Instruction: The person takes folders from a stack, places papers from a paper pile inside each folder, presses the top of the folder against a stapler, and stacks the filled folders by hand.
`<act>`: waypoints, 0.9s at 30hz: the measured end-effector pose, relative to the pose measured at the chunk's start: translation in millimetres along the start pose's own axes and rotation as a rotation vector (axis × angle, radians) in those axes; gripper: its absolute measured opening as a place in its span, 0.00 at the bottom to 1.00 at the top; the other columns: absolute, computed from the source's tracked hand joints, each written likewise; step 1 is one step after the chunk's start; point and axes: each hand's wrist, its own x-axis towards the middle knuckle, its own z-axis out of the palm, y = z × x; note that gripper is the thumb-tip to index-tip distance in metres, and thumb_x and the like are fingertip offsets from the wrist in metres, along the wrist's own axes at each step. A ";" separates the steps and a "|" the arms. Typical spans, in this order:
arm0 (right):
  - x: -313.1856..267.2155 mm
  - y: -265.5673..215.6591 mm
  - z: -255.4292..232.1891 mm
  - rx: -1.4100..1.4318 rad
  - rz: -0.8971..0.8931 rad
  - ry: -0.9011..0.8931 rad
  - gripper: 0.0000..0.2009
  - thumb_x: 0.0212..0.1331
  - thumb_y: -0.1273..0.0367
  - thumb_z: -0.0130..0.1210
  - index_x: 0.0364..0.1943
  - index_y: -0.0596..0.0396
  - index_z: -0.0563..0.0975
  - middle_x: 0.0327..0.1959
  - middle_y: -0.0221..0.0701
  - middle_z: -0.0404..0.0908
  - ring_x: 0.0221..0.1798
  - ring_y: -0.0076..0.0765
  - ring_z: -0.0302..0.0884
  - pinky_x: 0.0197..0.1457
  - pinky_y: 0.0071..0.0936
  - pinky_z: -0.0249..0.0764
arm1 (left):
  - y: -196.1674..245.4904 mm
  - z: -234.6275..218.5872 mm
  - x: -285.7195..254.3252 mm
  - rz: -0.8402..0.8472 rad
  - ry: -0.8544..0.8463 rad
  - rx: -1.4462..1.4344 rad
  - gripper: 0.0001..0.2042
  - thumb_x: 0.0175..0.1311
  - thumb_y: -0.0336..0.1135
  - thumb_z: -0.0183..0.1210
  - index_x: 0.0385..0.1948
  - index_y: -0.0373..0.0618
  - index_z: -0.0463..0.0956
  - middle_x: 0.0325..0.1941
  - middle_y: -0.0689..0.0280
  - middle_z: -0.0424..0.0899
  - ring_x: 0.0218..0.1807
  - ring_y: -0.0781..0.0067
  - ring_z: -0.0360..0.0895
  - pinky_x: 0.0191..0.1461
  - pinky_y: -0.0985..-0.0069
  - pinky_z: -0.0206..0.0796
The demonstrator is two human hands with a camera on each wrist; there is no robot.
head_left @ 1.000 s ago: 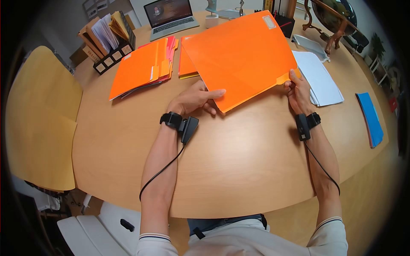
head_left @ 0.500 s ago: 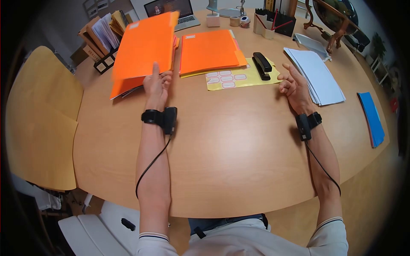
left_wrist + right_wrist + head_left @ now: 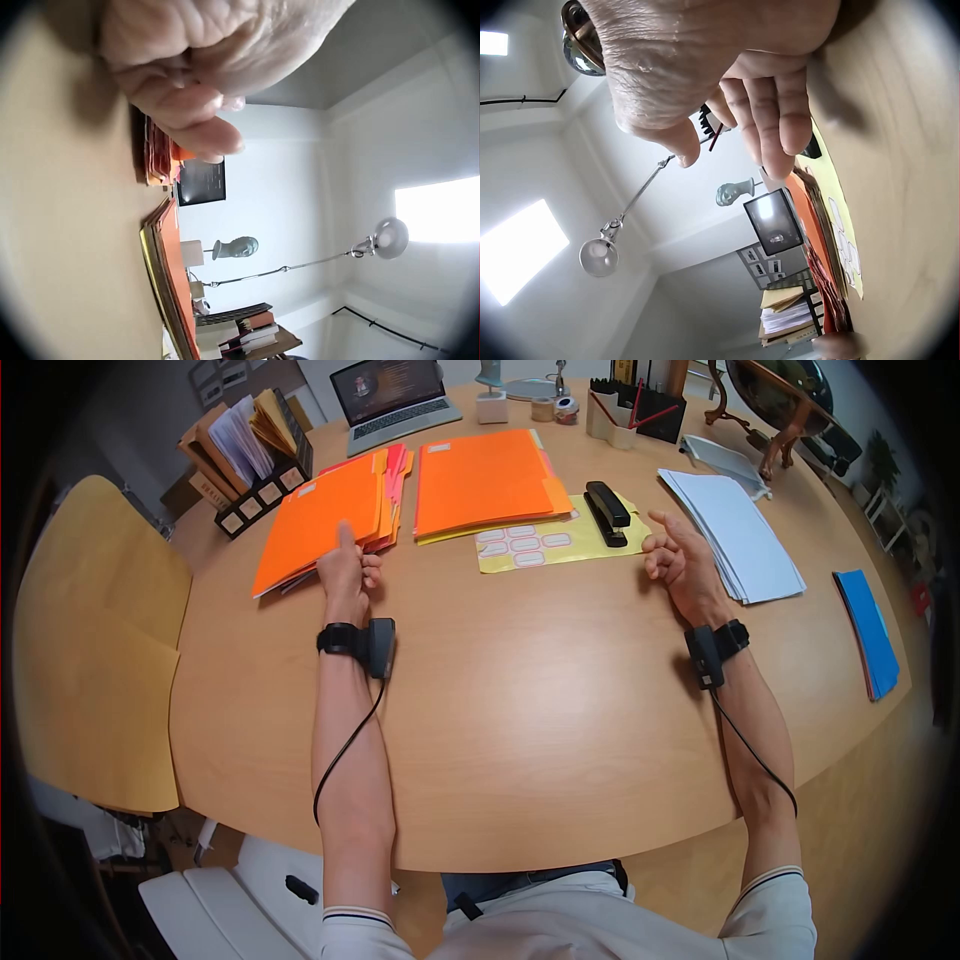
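My left hand (image 3: 347, 572) is at the near edge of the left stack of orange folders (image 3: 320, 515), its thumb pointing up over the stack and its fingers loosely curled. The left wrist view shows that hand (image 3: 187, 71) with nothing gripped, the stack (image 3: 156, 156) beyond it. A second orange folder pile (image 3: 485, 480) lies to the right, partly over a yellow label sheet (image 3: 515, 550). My right hand (image 3: 685, 565) rests palm inward between the stapler (image 3: 607, 515) and the white papers (image 3: 735, 535). Its fingers (image 3: 765, 112) are relaxed and hold nothing.
A laptop (image 3: 400, 422), a white stand with a bust (image 3: 491, 407) and pen holders (image 3: 612, 422) line the back. A file rack (image 3: 265, 498) stands at the left, a clear tray (image 3: 728, 462) at the back right. Blue folders (image 3: 867, 635) lie near the right edge.
The orange folder, first held in both hands, has moved left onto the left stack. My left hand has let go of it and lowered; my right hand released it earlier and stayed put.
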 end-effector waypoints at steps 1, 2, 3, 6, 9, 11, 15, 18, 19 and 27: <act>-0.3 -0.5 0.5 -0.001 0.005 -0.004 0.29 0.71 0.55 0.57 0.64 0.67 0.68 0.33 0.35 0.81 0.26 0.25 0.79 0.28 0.19 0.74 | 2.0 6.3 -5.2 0.000 -0.003 0.001 0.24 0.74 0.55 0.57 0.25 0.42 0.70 0.20 0.62 0.79 0.14 0.80 0.71 0.13 0.85 0.56; -0.5 -0.6 0.8 -0.001 0.010 -0.009 0.28 0.71 0.56 0.56 0.63 0.67 0.69 0.32 0.35 0.81 0.26 0.25 0.79 0.28 0.19 0.74 | 4.3 12.4 -11.1 -0.006 -0.085 0.131 0.23 0.73 0.53 0.59 0.27 0.41 0.73 0.20 0.63 0.79 0.15 0.80 0.71 0.15 0.84 0.59; -0.2 -0.5 0.7 0.000 0.009 -0.006 0.28 0.71 0.56 0.56 0.63 0.67 0.69 0.32 0.35 0.81 0.26 0.25 0.79 0.28 0.19 0.74 | 6.0 19.7 -17.0 -0.012 -0.168 0.262 0.21 0.73 0.51 0.61 0.28 0.39 0.76 0.20 0.64 0.78 0.16 0.80 0.70 0.17 0.83 0.61; 1.2 0.5 -1.1 -0.003 0.022 -0.027 0.26 0.72 0.57 0.55 0.62 0.67 0.70 0.32 0.34 0.81 0.26 0.25 0.78 0.28 0.19 0.74 | 1.4 42.6 -23.3 0.283 -0.377 0.483 0.14 0.70 0.39 0.64 0.48 0.39 0.79 0.28 0.66 0.81 0.26 0.86 0.74 0.26 0.87 0.65; 0.7 0.3 -2.1 0.000 0.029 -0.049 0.26 0.72 0.57 0.55 0.61 0.66 0.70 0.31 0.34 0.80 0.26 0.24 0.79 0.28 0.19 0.74 | -8.8 51.0 -19.4 0.534 -0.440 0.806 0.19 0.64 0.30 0.67 0.56 0.39 0.79 0.37 0.64 0.84 0.34 0.85 0.76 0.36 0.84 0.71; -0.9 -1.0 -1.1 -0.006 0.041 -0.057 0.24 0.73 0.57 0.55 0.60 0.65 0.71 0.31 0.33 0.80 0.26 0.24 0.78 0.29 0.19 0.74 | -26.6 49.0 -11.1 0.634 -0.451 0.888 0.20 0.62 0.29 0.67 0.57 0.38 0.78 0.38 0.64 0.84 0.35 0.81 0.77 0.38 0.81 0.71; 0.5 1.2 -3.2 -0.001 0.046 -0.053 0.23 0.72 0.57 0.55 0.58 0.65 0.73 0.31 0.33 0.81 0.26 0.24 0.78 0.29 0.19 0.74 | -41.6 44.6 -3.1 0.952 -0.358 0.947 0.21 0.59 0.27 0.68 0.56 0.38 0.80 0.40 0.59 0.83 0.37 0.67 0.78 0.44 0.71 0.72; 1.2 1.7 -2.9 -0.009 0.048 -0.052 0.22 0.72 0.57 0.55 0.56 0.64 0.74 0.30 0.32 0.81 0.26 0.23 0.78 0.28 0.18 0.74 | -34.1 42.6 -10.7 0.813 -0.329 0.993 0.16 0.59 0.28 0.69 0.50 0.40 0.84 0.38 0.56 0.82 0.38 0.62 0.79 0.44 0.70 0.72; 1.1 2.1 -2.5 -0.007 0.045 -0.051 0.22 0.72 0.57 0.56 0.55 0.64 0.75 0.30 0.32 0.80 0.25 0.23 0.78 0.28 0.18 0.73 | -32.4 42.2 -11.7 0.813 -0.330 0.992 0.16 0.59 0.28 0.69 0.50 0.40 0.84 0.38 0.56 0.82 0.38 0.62 0.79 0.44 0.70 0.72; 0.5 1.1 -1.1 -0.023 0.046 -0.056 0.20 0.71 0.57 0.57 0.52 0.62 0.76 0.29 0.31 0.80 0.24 0.22 0.78 0.26 0.17 0.73 | -20.9 53.8 -34.2 0.904 -0.082 1.029 0.13 0.61 0.27 0.66 0.48 0.40 0.85 0.40 0.55 0.83 0.43 0.54 0.80 0.55 0.63 0.72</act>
